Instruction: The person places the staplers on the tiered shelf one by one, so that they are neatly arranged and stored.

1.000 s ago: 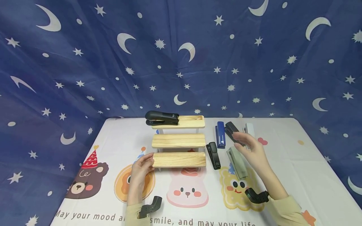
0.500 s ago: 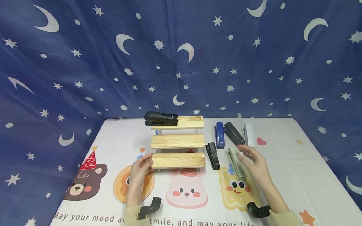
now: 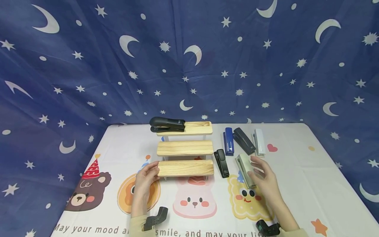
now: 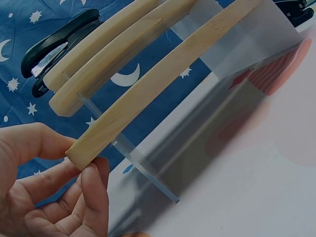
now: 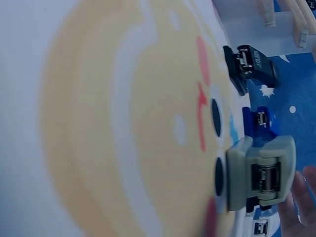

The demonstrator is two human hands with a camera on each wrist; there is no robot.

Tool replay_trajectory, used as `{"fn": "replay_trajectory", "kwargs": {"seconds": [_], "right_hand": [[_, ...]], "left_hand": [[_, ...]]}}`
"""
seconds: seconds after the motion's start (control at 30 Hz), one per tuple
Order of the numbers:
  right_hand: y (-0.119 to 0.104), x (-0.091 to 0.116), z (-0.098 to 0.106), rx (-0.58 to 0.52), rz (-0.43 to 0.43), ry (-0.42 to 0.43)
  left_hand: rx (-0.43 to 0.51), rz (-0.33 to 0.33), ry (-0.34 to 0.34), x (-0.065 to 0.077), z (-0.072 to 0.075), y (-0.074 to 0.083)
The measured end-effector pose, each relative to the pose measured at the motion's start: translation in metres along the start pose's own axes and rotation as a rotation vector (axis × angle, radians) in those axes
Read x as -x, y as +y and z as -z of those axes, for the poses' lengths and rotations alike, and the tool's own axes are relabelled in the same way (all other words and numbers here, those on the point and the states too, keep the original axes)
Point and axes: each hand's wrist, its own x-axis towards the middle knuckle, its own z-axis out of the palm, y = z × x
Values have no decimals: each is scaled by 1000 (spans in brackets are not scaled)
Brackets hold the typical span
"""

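Observation:
A three-tier wooden display shelf [image 3: 185,168] stands mid-table on clear supports. At its lowest board's left end, my left hand [image 3: 145,179] pinches the wood; the left wrist view shows the thumb above and fingers below the board's end [image 4: 84,153]. My right hand [image 3: 265,181] is at the right side of a pale green stapler [image 3: 245,166], its fingers spread and loosely bent. In the right wrist view the fingers [image 5: 301,197] are beside this stapler [image 5: 238,173]; contact is unclear. A black stapler [image 3: 167,124] lies across the left of the top board.
Right of the shelf lie a small black stapler [image 3: 222,163], a blue stapler [image 3: 229,141], a dark grey stapler [image 3: 244,141] and a white stapler [image 3: 259,142]. A white cartoon-print cloth [image 3: 296,184] covers the table. Behind hangs a blue star-patterned curtain [image 3: 189,29].
My right hand has come down and nearer, from above the dark grey stapler to beside the pale green one. My left hand keeps its hold on the shelf.

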Motion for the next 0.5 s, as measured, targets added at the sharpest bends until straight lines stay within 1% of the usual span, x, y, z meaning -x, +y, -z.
{"fn": "replay_trajectory", "kwargs": {"seconds": [0.1,0.27,0.4,0.5], "right_hand": [[4,0,-3,15,-3,-5],[10,-1,-6,87,-3,-19],[11,-2,-8,100,-14,-45],[10,-3,-8,104,-49,-76]], "left_hand": [[-12,-7,-5,0,0,0],[-26,-5,-2,-1,0,0],[-32,0,0,-1,0,0],[-29,0,0,-1,0,-1]]}}
